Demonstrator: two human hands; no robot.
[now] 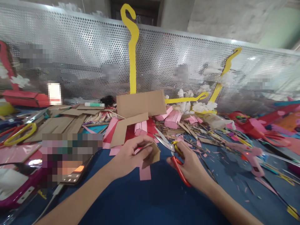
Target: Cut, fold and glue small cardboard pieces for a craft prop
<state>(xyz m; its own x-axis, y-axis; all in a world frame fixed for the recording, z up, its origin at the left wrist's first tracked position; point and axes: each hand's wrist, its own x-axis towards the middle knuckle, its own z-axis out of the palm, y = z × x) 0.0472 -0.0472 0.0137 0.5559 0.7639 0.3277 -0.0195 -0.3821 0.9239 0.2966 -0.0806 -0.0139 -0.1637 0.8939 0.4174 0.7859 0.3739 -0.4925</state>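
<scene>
The free edge of the cardboard piece [155,153] faces right, out past your left fingertips, and the scissors [168,144] sit just beside it, a narrow gap between. You have your best room nearest your body: a bare blue stretch of the table [150,203] between your forearms. Ahead of your grip the space is crowded, with the blades reaching toward a bent cardboard strip [118,132] and pink and red sheets. Right of your right hand [187,161], thin scraps litter the cloth-blue surface as far as the pink glue gun [252,156].

Your left hand [131,156] pinches the folded-looking cardboard piece between thumb and fingers. Your right hand is wrapped around the red and yellow scissor handles, the blades slightly parted. A pink strip [145,173] shows below your left hand; you cannot tell whether it hangs or lies flat.

Beyond the clutter, a perforated metal panel [89,53] spans the far side, with a concrete wall [234,18] behind it.

Count three yellow hooked strips ahead of your hands: one upright [132,65] above one cardboard box [140,103], one lying sideways [185,99], one leaning [217,89] among white tufts. One red hooked form [9,65] stands far left of your grip.
</scene>
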